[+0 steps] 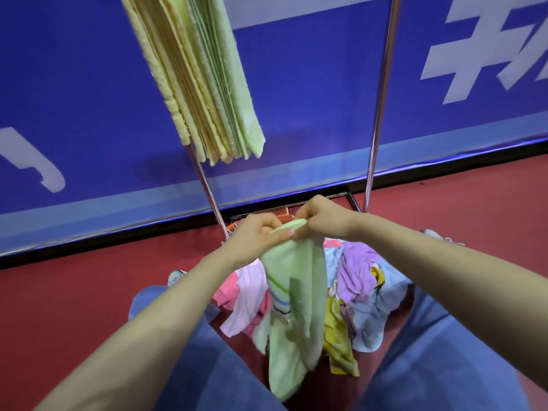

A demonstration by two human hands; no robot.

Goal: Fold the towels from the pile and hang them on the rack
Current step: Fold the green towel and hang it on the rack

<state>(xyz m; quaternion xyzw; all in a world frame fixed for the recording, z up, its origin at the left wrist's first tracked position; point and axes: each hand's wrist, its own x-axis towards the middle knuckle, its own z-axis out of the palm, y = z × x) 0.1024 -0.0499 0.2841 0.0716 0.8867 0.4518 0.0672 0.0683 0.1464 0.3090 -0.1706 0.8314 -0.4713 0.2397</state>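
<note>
A light green towel [296, 292] with a striped band hangs down in front of me. My left hand [255, 232] and my right hand [320, 218] pinch its top edge close together, almost touching. Below it lies the pile [361, 280] of pink, purple, blue and yellow towels on the red floor. Several folded yellow and green towels [195, 78] hang from the rack at the upper left. The rack's chrome posts [381, 99] rise on either side of the pile.
A blue wall panel [311, 84] with white lettering stands right behind the rack. My knees in blue trousers [189, 345] frame the pile on both sides. The rack's black base frame [353, 200] lies on the floor by the wall.
</note>
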